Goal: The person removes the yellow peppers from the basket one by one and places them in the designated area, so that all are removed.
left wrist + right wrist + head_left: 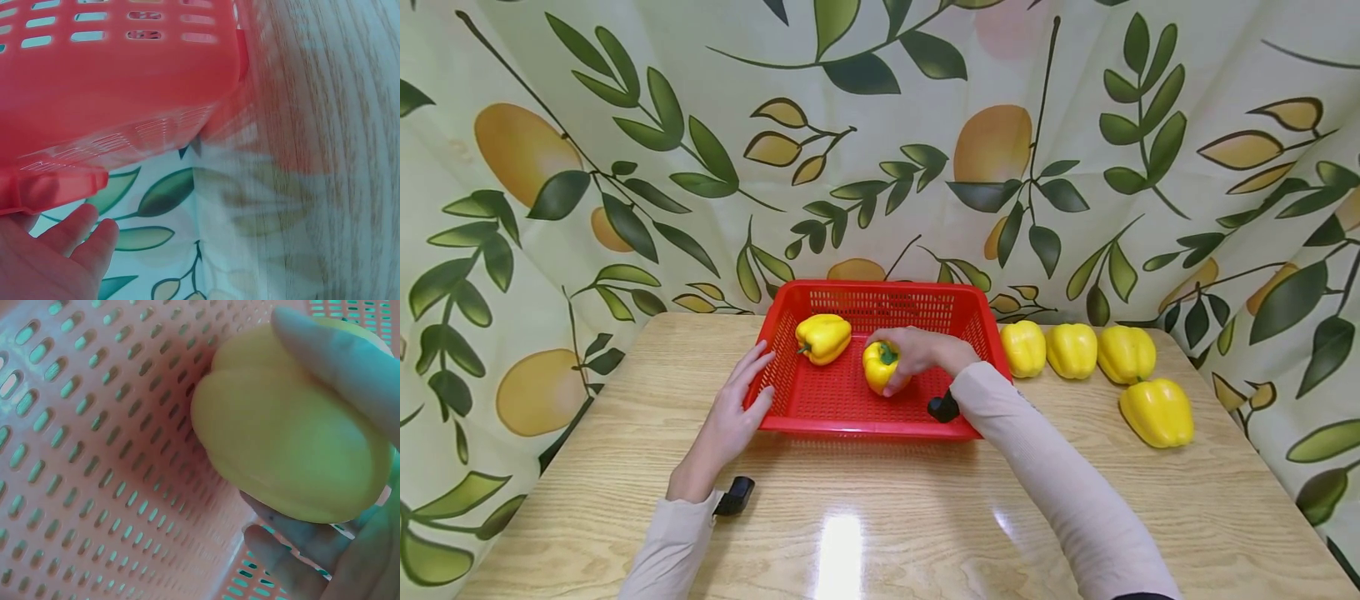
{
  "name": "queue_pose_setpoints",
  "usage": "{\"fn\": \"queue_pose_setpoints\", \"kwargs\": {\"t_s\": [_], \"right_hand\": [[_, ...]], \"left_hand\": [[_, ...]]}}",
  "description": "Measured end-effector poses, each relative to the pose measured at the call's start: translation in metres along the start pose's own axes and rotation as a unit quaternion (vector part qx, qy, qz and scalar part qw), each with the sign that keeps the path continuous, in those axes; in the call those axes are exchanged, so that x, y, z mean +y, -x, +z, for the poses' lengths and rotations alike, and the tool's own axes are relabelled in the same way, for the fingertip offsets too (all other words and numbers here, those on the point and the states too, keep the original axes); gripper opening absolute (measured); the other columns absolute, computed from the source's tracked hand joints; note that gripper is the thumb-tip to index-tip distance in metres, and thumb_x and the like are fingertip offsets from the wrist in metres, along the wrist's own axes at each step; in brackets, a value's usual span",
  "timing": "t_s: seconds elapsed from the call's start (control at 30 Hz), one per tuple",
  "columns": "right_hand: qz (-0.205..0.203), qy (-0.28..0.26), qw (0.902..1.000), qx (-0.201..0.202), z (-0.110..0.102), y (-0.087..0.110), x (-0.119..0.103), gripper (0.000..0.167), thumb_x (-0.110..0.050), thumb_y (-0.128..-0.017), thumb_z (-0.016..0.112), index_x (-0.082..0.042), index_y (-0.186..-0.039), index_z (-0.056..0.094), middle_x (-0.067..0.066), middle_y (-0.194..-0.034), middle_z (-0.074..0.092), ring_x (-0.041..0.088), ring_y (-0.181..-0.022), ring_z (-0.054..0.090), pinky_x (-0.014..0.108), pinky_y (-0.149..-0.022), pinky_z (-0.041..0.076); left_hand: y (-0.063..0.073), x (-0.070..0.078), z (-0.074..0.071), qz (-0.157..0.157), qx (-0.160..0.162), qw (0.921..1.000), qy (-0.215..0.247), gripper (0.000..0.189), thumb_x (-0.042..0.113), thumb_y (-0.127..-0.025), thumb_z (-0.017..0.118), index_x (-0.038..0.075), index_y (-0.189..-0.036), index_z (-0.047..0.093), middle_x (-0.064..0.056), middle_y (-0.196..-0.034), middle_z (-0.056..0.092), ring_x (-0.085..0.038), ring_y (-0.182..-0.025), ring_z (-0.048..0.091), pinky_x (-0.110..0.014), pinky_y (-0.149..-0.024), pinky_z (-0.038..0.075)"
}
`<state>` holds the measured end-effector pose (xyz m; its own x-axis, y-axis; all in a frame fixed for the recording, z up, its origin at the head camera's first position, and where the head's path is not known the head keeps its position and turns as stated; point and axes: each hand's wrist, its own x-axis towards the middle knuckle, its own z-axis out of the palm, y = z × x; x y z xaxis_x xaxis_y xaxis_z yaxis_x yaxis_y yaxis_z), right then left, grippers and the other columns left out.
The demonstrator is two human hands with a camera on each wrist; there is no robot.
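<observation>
A red plastic basket (880, 427) with slotted walls stands on the wooden table. Inside it, my right hand (913, 354) grips a yellow bell pepper (878, 371), its green stem facing up. The right wrist view shows thumb and fingers around that pepper (287, 425), close to the slotted basket floor (94, 444). Another yellow bell pepper (824, 338) lies in the basket's left part. My left hand (736, 417) is at the basket's left rim, fingers extended; in the left wrist view its fingers (94, 244) lie beside the red rim (56, 190).
Several yellow bell peppers rest on the table right of the basket: three in a row, including one (1071, 351) in the middle, and another pepper (1157, 412) nearer the front. A leaf-and-fruit patterned curtain (880, 108) hangs behind the table (760, 533).
</observation>
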<state>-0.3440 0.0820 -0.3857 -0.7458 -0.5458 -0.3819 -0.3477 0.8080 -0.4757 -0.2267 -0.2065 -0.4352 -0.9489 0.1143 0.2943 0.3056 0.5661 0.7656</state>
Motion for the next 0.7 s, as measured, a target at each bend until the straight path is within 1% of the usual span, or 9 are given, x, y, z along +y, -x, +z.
{"fn": "queue_pose_setpoints", "kwargs": {"t_s": [0.1, 0.2, 0.33, 0.47, 0.57, 0.7], "right_hand": [[0.009, 0.003, 1.0, 0.001, 0.0, 0.001, -0.001, 0.076, -0.036, -0.074, 0.085, -0.029, -0.14, 0.048, 0.004, -0.129, 0.053, 0.025, -0.121, 0.046, 0.046, -0.102, 0.046], [0.01, 0.003, 0.9999, 0.01, -0.001, 0.001, -0.002, 0.079, -0.039, -0.073, 0.086, -0.026, -0.14, 0.046, 0.004, -0.125, 0.055, 0.024, -0.118, 0.048, 0.042, -0.1, 0.047], [-0.007, 0.002, 0.9994, 0.033, -0.005, 0.002, -0.003, 0.079, -0.038, -0.073, 0.086, -0.019, -0.137, 0.045, 0.004, -0.118, 0.058, 0.023, -0.111, 0.053, 0.038, -0.095, 0.049], [-0.023, -0.003, 0.9981, 0.056, -0.01, 0.006, -0.004, 0.077, -0.042, -0.072, 0.085, -0.019, -0.136, 0.047, 0.003, -0.114, 0.059, 0.022, -0.108, 0.053, 0.036, -0.091, 0.051], [-0.037, -0.006, 0.9968, 0.071, -0.013, 0.009, -0.003, 0.077, -0.042, -0.073, 0.084, -0.019, -0.137, 0.048, 0.003, -0.115, 0.059, 0.022, -0.109, 0.053, 0.036, -0.089, 0.052], [-0.052, -0.009, 0.9949, 0.086, -0.016, 0.013, -0.003, 0.079, -0.037, -0.073, 0.084, -0.018, -0.139, 0.046, 0.004, -0.118, 0.057, 0.022, -0.111, 0.052, 0.035, -0.088, 0.052]], "left_hand": [[0.0, 0.0, 0.0, -0.002, -0.001, 1.0, 0.002, 0.051, 0.005, -0.095, 0.052, 0.002, -0.146, 0.046, -0.009, -0.163, 0.028, -0.036, -0.15, 0.025, -0.062, -0.118, 0.025], [0.0, 0.0, 0.0, -0.003, -0.003, 1.0, 0.002, 0.051, 0.005, -0.095, 0.051, 0.003, -0.146, 0.045, -0.009, -0.163, 0.028, -0.036, -0.15, 0.025, -0.062, -0.118, 0.025], [0.001, 0.0, 0.0, -0.008, -0.006, 0.9999, 0.0, 0.051, 0.007, -0.096, 0.051, 0.003, -0.147, 0.045, -0.008, -0.164, 0.027, -0.036, -0.15, 0.024, -0.063, -0.118, 0.026], [0.001, 0.0, 0.001, -0.009, -0.007, 0.9999, -0.002, 0.051, 0.007, -0.096, 0.051, 0.003, -0.147, 0.044, -0.008, -0.164, 0.027, -0.037, -0.15, 0.024, -0.063, -0.117, 0.026], [0.001, -0.001, 0.001, -0.007, -0.006, 1.0, -0.004, 0.051, 0.006, -0.096, 0.051, 0.003, -0.147, 0.044, -0.008, -0.164, 0.027, -0.037, -0.15, 0.025, -0.063, -0.118, 0.026], [0.001, 0.0, 0.001, -0.009, -0.005, 0.9999, -0.005, 0.052, 0.006, -0.096, 0.051, 0.003, -0.147, 0.044, -0.009, -0.164, 0.027, -0.037, -0.15, 0.025, -0.063, -0.118, 0.026]]}}
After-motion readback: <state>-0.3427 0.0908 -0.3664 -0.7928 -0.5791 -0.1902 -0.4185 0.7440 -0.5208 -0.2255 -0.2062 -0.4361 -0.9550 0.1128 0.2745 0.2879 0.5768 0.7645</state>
